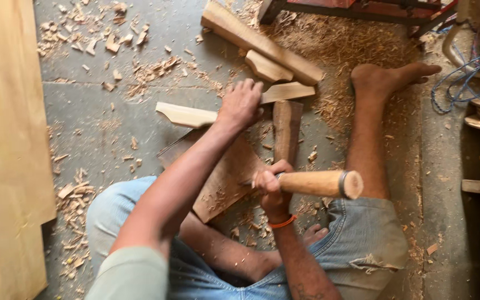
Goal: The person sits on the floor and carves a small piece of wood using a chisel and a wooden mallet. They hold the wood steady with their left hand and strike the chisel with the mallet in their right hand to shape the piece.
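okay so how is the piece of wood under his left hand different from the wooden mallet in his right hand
The pale wood piece lies flat on the floor, pinned by the left hand; the mallet is held off the floor in the right hand. The piece is flat with a curved cutout; the mallet is round and banded near its end. Both are light-coloured wood.

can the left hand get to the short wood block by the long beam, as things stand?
Probably yes. The left hand presses on a carved wood strip, and the short block lies just beyond it beside the long beam, with only shavings between. It would have to let go first.
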